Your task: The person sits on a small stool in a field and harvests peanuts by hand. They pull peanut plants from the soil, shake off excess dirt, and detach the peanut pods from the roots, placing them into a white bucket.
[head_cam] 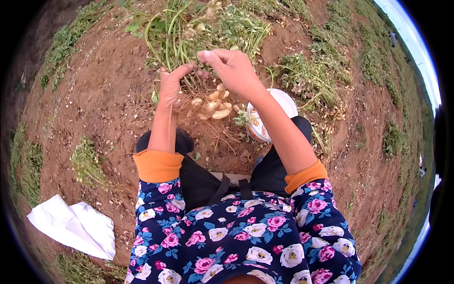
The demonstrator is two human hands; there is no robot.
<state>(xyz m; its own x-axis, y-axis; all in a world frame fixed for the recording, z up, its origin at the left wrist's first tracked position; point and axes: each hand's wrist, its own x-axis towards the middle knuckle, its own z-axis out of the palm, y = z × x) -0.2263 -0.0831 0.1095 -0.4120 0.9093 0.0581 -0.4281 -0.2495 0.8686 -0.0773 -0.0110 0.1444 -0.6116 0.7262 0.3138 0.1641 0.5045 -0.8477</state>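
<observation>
My left hand (173, 80) grips the stems of a bunch of pulled peanut plants (173, 46), whose leafy tops point away from me. Below that grip hangs a cluster of peanut pods (216, 105) among thin roots. My right hand (230, 67) is just right of the stems, thumb and forefinger together near the plant; whether something small is pinched there cannot be told. Partly behind my right forearm stands a white bucket (280, 101) with some peanut pods (254, 119) inside.
Uprooted peanut plants (312, 78) with pods lie in rows on reddish soil at the right. A small plant bunch (87, 159) and a white sack (76, 227) lie at the left. My knees flank the work area. Distant people are at the far right edge.
</observation>
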